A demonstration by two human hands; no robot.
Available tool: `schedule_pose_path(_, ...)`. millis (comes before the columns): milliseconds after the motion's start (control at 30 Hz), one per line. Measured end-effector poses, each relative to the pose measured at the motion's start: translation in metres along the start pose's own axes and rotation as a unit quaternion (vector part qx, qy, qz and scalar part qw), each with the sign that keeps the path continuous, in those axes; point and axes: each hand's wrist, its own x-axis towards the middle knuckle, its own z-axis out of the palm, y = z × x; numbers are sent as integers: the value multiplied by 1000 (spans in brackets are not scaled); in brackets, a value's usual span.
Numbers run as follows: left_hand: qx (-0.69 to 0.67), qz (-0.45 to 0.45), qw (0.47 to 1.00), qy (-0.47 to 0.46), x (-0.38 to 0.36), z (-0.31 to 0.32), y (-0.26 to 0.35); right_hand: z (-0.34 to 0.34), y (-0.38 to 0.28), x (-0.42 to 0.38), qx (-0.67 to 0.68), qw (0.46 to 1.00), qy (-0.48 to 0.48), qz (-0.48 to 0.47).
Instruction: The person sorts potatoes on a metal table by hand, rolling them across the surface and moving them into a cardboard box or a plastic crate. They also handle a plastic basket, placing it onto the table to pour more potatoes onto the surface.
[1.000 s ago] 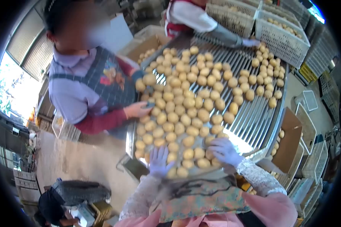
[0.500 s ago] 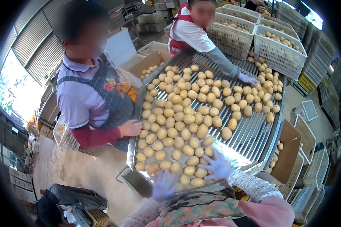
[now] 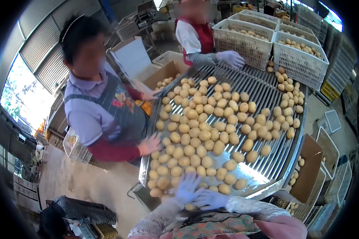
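Observation:
Tan, oval fruit, kiwifruit-like in look, lie in a broad layer on a metal sorting table [image 3: 249,177]; one fruit [image 3: 201,151] sits mid-layer. My left hand [image 3: 186,189], in a pale lilac glove, rests over the fruit at the near edge, fingers stretched away from me. Close beside it, my right hand [image 3: 212,199], gloved alike, has its fingers extended to the left, their tips right at the left hand. Some fruit beneath both hands is hidden. Neither hand has a fruit visibly gripped.
At the left side a person in a checked apron [image 3: 125,105] has both hands at the table edge. Across the table, another person's gloved hand [image 3: 231,59] is near white crates [image 3: 299,63] of fruit. Metal rollers [image 3: 273,159] cover the right part. A cardboard box [image 3: 309,169] stands at right.
My hands have come together, the right moving left and nearer to me. Fruit has shifted on the table. The person across has drawn a hand back; the person at left now shows two hands.

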Motion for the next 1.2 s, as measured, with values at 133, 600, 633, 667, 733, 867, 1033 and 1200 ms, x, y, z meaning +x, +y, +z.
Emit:
schedule_pose_path(133, -1, -105, 992, -74, 27, -30, -45, -139, 15, -78, -172, 891, -15, 421)
schedule_pose_path(600, 93, 37, 991, 86, 129, 18, -33, -290, 254, -221, -67, 705, 492, 506)
schedule_pose_path(633, 99, -54, 993, 46, 134, 19, -44, -297, 266, -210, 16, 719, 500, 483)
schedule_pose_path(667, 107, -146, 983, 4, 139, 19, -50, -303, 280, -199, 72, 734, 506, 448)
schedule_pose_path(733, 76, -194, 978, -16, 161, 22, -26, -304, 303, -172, 189, 749, 484, 411)
schedule_pose_path(867, -116, -228, 965, -57, 172, 39, 22, -286, 334, -156, 207, 805, 381, 404)
schedule_pose_path(1033, -10, -171, 982, -74, 143, 7, 76, -256, 271, -129, 250, 829, 255, 430)
schedule_pose_path(1200, -60, -70, 993, -69, 65, -12, 37, -236, 180, -84, 72, 871, 97, 476)
